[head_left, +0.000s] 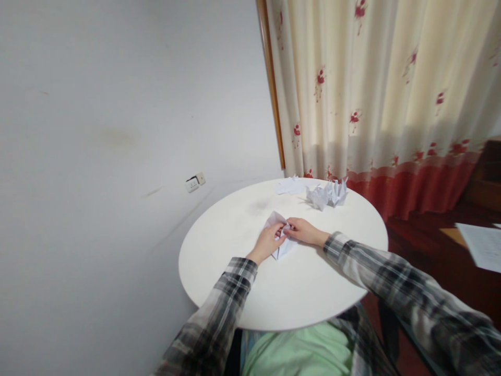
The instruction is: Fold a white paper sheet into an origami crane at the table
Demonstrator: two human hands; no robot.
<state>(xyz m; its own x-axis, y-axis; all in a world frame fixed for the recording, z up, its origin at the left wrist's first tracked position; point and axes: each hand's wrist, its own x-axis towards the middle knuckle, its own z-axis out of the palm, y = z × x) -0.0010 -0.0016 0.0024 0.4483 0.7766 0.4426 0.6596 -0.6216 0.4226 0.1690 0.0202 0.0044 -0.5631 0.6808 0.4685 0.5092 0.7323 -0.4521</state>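
A partly folded sheet of white paper is between my two hands, above the middle of the round white table. My left hand has its fingers closed on the paper from the left. From the right, my right hand pinches the paper near its centre, with the fingertips of both hands close together. One corner of the paper sticks up beyond my fingers, and a lower part shows beneath them. The folds under my fingers are hidden.
Several folded white paper pieces stand at the far right of the table. Flat white paper lies at its back edge. A wall with a socket is on the left, a flowered curtain behind. Printed sheets lie at far right.
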